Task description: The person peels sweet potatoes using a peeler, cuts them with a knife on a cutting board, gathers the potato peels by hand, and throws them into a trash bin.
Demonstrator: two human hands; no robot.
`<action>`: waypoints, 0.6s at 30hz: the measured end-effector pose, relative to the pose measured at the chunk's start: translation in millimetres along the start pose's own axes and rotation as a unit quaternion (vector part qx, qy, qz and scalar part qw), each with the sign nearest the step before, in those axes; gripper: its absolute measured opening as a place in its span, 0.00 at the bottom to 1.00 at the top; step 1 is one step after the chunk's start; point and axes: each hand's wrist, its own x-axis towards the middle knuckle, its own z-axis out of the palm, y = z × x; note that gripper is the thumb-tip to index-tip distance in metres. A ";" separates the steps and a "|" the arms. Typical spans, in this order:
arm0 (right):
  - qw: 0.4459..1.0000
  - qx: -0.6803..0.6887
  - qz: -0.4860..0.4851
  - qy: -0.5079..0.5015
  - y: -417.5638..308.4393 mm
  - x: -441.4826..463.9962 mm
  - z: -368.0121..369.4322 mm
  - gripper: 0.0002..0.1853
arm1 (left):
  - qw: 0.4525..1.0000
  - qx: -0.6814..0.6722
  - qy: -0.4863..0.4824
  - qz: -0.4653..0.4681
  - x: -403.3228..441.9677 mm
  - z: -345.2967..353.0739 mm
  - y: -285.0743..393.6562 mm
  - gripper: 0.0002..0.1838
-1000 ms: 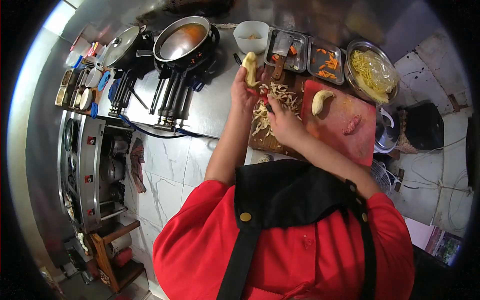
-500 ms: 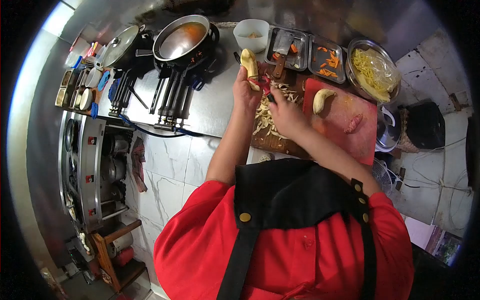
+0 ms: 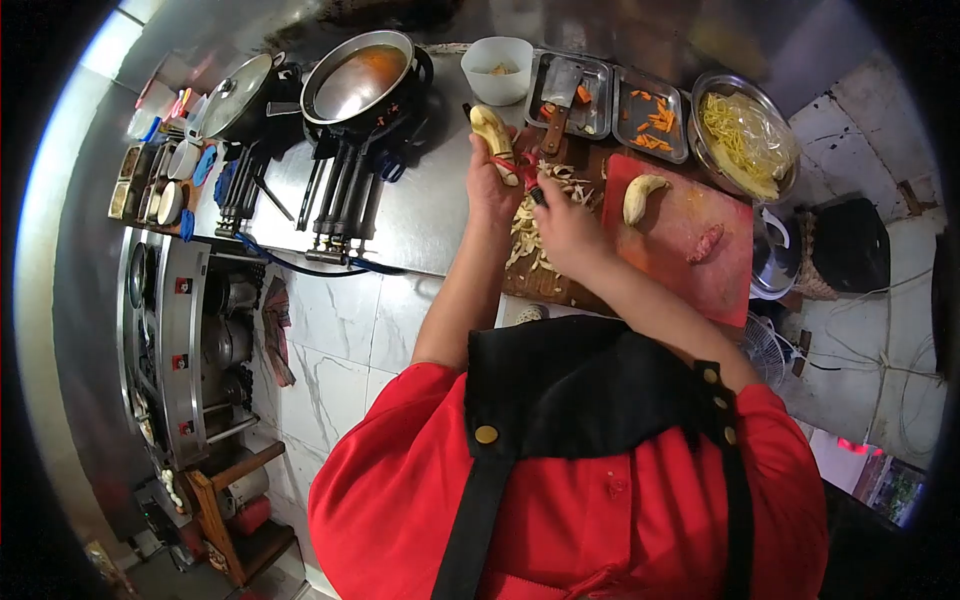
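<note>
In my left hand (image 3: 489, 190) is a pale yellow, banana-like fruit (image 3: 490, 132), held upright with the fingers wrapped round its lower part. My right hand (image 3: 570, 222) is closed on a red peeler (image 3: 533, 175) with a dark handle, its head against the fruit's lower end. Beneath and beside my hands, thin peelings (image 3: 530, 240) lie heaped on a wooden board (image 3: 560, 288). A second pale fruit (image 3: 642, 198) and a reddish, knobbly piece (image 3: 706, 244) rest on the red cutting board (image 3: 680, 285) to the right.
Behind the boards stand a white tub (image 3: 498, 70), a tray with a cleaver (image 3: 572, 95), a tray of orange strips (image 3: 650, 118) and a bowl of yellow noodles (image 3: 742, 140). To the left, a pan of liquid (image 3: 360, 85) and a lidded pan (image 3: 240, 95) sit on burners.
The fruit in my left hand has tilted and shifted slightly left. My right hand has turned, and the peeler has moved toward the fruit's lower end.
</note>
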 end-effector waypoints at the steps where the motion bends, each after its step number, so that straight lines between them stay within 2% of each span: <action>1: 0.999 -0.030 0.008 -0.031 4.0 -4.2 8.1 0.25 | 1.000 0.004 0.030 0.004 2.1 2.1 -3.6 0.27; 2: 0.996 -0.060 0.015 -0.063 5.0 -7.9 13.2 0.26 | 1.000 0.004 0.029 0.004 2.2 -0.3 -3.5 0.27; 3: 0.987 -0.062 0.070 -0.131 -11.7 -9.2 -3.1 0.27 | 0.999 0.019 0.024 0.009 5.1 -6.5 -3.2 0.27; 6: 0.979 -0.067 0.092 -0.168 -11.6 -8.6 -12.9 0.26 | 0.999 0.028 0.032 0.032 -0.9 -3.4 -7.2 0.28; 8: 0.979 -0.044 0.093 -0.177 -2.3 -16.4 -8.1 0.25 | 0.994 0.010 0.101 0.044 3.2 -0.6 -5.9 0.29; 10: 0.977 -0.022 0.094 -0.192 4.1 -21.4 -9.0 0.24 | 0.995 0.018 0.073 0.062 11.6 -15.1 -6.6 0.29; 12: 0.978 0.037 0.126 -0.162 3.2 -22.0 -10.3 0.23 | 1.000 0.007 -0.013 0.028 15.3 -24.5 -2.2 0.29; 13: 0.978 0.035 0.123 -0.162 1.7 -19.1 -12.1 0.23 | 0.999 -0.018 0.035 0.009 9.9 -10.9 0.2 0.29; 16: 0.989 0.053 0.112 -0.077 -2.7 -16.2 -16.4 0.21 | 1.000 0.015 0.019 -0.008 -5.6 16.2 7.8 0.31; 17: 0.997 0.047 0.053 -0.018 -3.0 -10.0 -16.5 0.21 | 1.000 0.002 -0.007 -0.010 1.4 7.3 4.9 0.31; 18: 0.997 0.048 0.055 -0.017 -6.4 -2.6 -18.2 0.21 | 1.000 0.002 -0.007 -0.012 3.8 3.1 3.0 0.31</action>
